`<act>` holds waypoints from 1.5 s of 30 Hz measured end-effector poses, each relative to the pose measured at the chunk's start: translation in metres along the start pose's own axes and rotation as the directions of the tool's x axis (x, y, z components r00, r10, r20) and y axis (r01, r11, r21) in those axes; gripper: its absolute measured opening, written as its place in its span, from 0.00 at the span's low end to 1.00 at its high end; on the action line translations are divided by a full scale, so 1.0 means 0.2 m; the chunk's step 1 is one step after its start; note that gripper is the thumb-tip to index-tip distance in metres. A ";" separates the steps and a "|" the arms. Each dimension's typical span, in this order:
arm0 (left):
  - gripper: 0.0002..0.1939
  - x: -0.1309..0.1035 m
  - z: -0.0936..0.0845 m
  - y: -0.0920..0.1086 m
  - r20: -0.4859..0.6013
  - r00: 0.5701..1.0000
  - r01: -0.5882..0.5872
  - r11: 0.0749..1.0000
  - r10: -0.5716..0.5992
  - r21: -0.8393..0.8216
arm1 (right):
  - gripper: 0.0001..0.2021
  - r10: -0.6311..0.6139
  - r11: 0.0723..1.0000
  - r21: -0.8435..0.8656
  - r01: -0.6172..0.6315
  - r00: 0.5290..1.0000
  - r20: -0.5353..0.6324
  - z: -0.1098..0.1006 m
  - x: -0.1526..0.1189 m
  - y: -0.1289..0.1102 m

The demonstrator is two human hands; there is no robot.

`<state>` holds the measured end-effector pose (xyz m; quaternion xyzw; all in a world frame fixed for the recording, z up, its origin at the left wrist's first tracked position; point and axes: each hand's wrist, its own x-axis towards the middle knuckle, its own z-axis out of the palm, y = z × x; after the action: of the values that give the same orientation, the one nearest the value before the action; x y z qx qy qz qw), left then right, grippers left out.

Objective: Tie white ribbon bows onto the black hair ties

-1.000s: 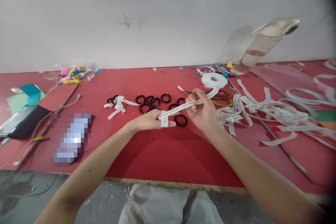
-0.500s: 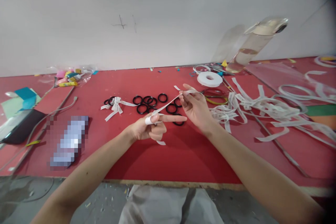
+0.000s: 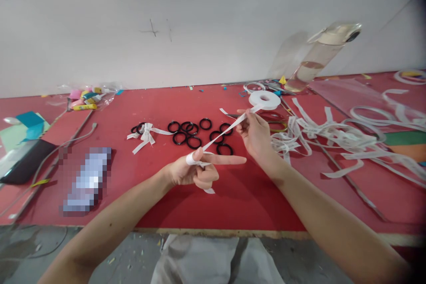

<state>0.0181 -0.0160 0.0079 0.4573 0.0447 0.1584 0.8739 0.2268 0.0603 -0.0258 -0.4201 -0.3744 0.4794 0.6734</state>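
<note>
A white ribbon (image 3: 223, 134) runs taut between my hands above the red table. My left hand (image 3: 196, 171) has the ribbon wrapped round its thumb, index finger stretched out to the right and the other fingers curled on the ribbon, whose short end hangs below. Thumb and fingers of my right hand (image 3: 254, 135) pinch the ribbon's upper part. Several black hair rings (image 3: 189, 128) lie on the table just behind my hands. To their left, a white ribbon bow (image 3: 147, 132) is attached to black rings.
A white ribbon roll (image 3: 265, 100) and scissors (image 3: 278, 126) lie behind my right hand. Loose ribbons (image 3: 333, 131) cover the right side. A bottle (image 3: 314, 60) leans at the wall. On the left are a blurred phone (image 3: 88, 179), a cable and a dark case (image 3: 28, 159).
My right hand has moved slightly right, drawing the ribbon into a longer stretch. My left hand has shifted a little right and down, with the ribbon still round its thumb.
</note>
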 end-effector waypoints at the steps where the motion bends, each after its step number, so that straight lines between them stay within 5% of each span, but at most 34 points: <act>1: 0.53 0.00 0.00 0.00 -0.002 1.000 -0.009 1.000 0.009 -0.011 | 0.12 -0.017 1.000 -0.009 0.017 1.000 -0.003 0.00 0.00 0.00; 8: 0.53 0.01 -0.01 0.00 -0.094 0.995 -0.041 0.997 0.035 -0.066 | 0.12 -0.124 0.971 -0.202 0.129 0.992 0.035 0.01 -0.01 0.01; 11: 0.50 0.02 -0.01 0.01 -0.212 0.974 -0.098 0.992 0.080 -0.076 | 0.15 -0.112 0.967 -0.222 0.123 0.992 0.062 0.00 -0.01 0.01; 19: 0.44 0.01 -0.06 0.09 -0.610 0.725 -0.460 0.884 0.320 -0.082 | 0.20 -0.098 0.946 -0.291 0.145 0.980 0.172 0.00 -0.02 0.02; 25: 0.42 0.02 -0.09 0.09 -0.647 0.682 -0.498 0.864 0.341 -0.069 | 0.17 -0.133 0.899 -0.392 0.195 0.975 0.180 0.00 -0.02 0.01; 28: 0.38 0.04 -0.08 0.08 -0.640 0.697 -0.476 0.876 0.324 -0.075 | 0.17 -0.177 0.887 -0.393 0.241 0.965 0.194 0.00 -0.02 0.01; 34: 0.35 0.02 -0.06 0.07 -0.528 0.816 -0.306 0.951 0.237 -0.046 | 0.20 -0.188 0.858 -0.436 0.272 0.956 0.227 0.00 -0.03 0.00; 40: 0.41 0.00 -0.05 0.05 -0.244 0.966 -0.088 0.996 0.085 -0.001 | 0.19 -0.155 0.794 -0.531 0.295 0.943 0.293 0.01 -0.05 -0.03; 45: 0.42 0.00 -0.04 0.03 -0.086 0.996 -0.040 0.999 0.040 0.003 | 0.18 -0.082 0.635 -0.661 0.400 0.886 0.457 -0.01 -0.04 0.02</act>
<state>0.0146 -0.0061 0.0076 0.4516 0.0733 0.1952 0.8675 0.2250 0.0526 -0.0318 -0.4983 -0.7141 0.2621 0.4160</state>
